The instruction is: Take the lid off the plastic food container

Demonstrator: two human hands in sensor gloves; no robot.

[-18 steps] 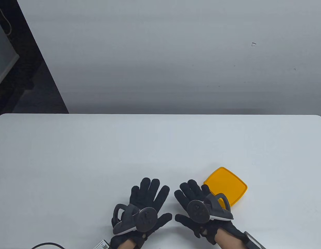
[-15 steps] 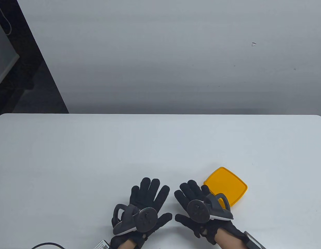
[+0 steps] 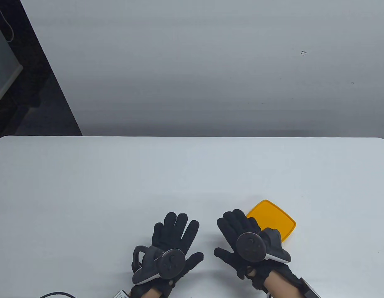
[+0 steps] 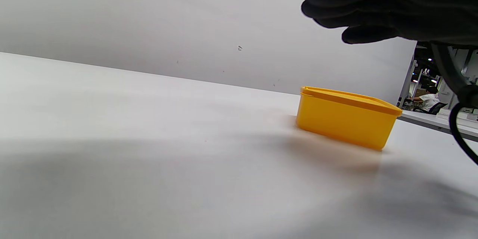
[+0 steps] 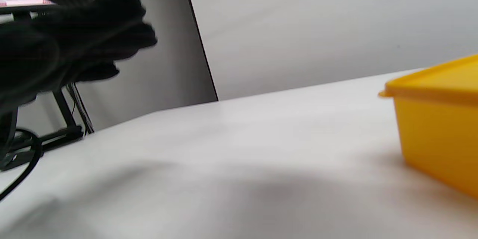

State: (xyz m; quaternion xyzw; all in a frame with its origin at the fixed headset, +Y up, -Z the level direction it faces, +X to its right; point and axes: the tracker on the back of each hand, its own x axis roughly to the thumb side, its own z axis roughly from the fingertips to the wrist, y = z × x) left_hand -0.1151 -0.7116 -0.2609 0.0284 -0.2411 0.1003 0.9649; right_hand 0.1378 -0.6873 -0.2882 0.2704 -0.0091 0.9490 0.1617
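A square yellow plastic container (image 3: pixel 274 220) with its yellow lid (image 4: pixel 349 97) on stands on the white table near the front right. It also shows in the right wrist view (image 5: pixel 438 127). My right hand (image 3: pixel 238 234) is open with fingers spread, held above the table just left of the container, its edge overlapping the container's near left corner from above. My left hand (image 3: pixel 173 236) is open with fingers spread, further left, holding nothing. Both hands hover off the table surface.
The white table (image 3: pixel 117 186) runs back to a grey wall. A black cable (image 3: pixel 55 293) lies at the front left edge. A dark gap and stand show beyond the table's left corner (image 5: pixel 71 119).
My right hand has moved right and slightly up, toward the container, now covering more of its near left corner. My left hand has shifted slightly left and toward the front edge.
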